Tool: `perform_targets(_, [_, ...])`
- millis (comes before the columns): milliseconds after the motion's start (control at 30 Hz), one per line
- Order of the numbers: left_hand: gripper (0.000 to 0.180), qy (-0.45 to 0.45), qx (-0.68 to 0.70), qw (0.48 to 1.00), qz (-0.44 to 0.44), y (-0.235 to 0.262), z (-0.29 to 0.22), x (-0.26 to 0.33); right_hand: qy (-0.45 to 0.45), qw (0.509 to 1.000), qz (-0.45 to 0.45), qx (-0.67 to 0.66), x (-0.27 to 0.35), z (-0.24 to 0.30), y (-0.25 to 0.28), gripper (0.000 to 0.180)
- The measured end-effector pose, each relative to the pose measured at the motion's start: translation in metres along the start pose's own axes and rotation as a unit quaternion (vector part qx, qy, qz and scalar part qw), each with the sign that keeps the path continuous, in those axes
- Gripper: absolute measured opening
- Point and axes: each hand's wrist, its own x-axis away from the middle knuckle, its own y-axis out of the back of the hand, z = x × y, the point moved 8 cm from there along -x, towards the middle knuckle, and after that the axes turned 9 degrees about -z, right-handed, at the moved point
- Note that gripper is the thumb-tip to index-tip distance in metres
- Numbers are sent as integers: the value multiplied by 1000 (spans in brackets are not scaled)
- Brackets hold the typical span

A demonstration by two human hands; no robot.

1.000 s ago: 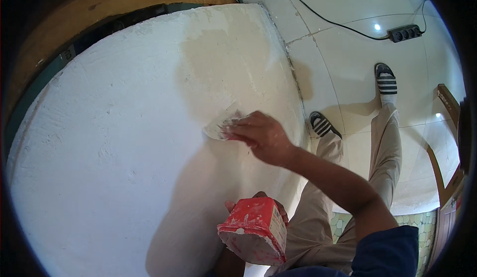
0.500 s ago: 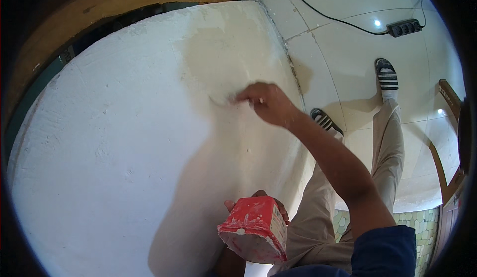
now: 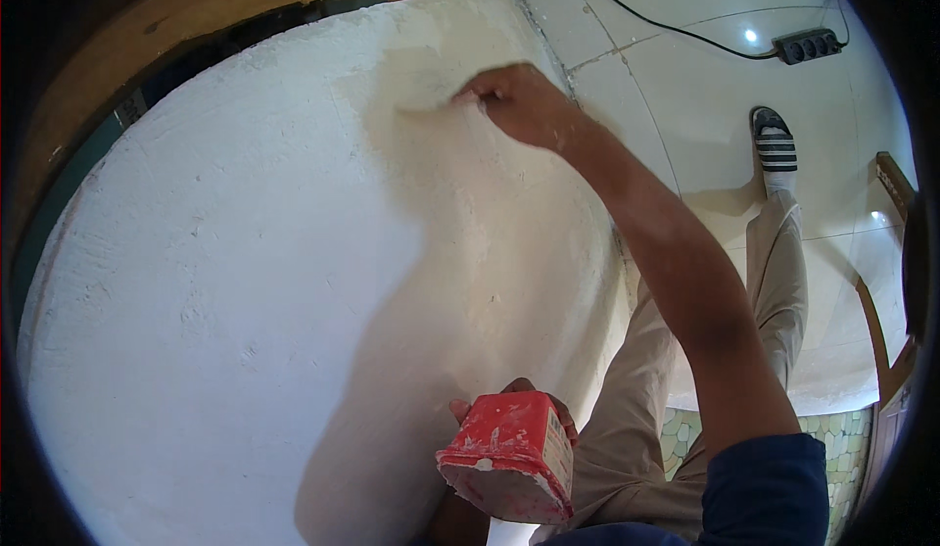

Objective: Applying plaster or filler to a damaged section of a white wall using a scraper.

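My left hand (image 3: 565,421) is closed around a red plastic tub (image 3: 504,427) near the lower edge. The tub is tilted, its open mouth facing the lower edge, and white paste is smeared on its sides and rim. My right hand (image 3: 519,103) is closed over the upper part of a white plastered wall (image 3: 264,223). From its fingers a thin, pale scraper (image 3: 426,111) points left against the surface; the blade is blurred. Around it the plaster has a damp-looking beige patch, partly under my arm's shadow.
A curved brown wooden edge (image 3: 245,7) runs along the top left, with a dark gap beside the wall. On the tiled floor (image 3: 676,86) at right lie a black power strip (image 3: 808,47) and its cable. My sandalled foot (image 3: 774,144) and a wooden frame (image 3: 889,370) are below it.
My right hand has moved up the wall, away from me, with the scraper. The left hand still holds the tub in nearly the same place. The view has shifted slightly.
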Motion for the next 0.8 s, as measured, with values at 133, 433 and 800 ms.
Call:
perform_targets(133, [80, -27, -17, 998, 54, -5, -4, -4, 32, 997, 73, -9, 56, 14, -10, 33])
perform_targets(433, [84, -12, 27, 999, -36, 17, -2, 8, 0, 992, -115, 53, -21, -12, 23, 27])
perform_targets(800, [88, -21, -7, 1000, 20, 4, -8, -4, 45, 998, -25, 22, 103, -5, -7, 28])
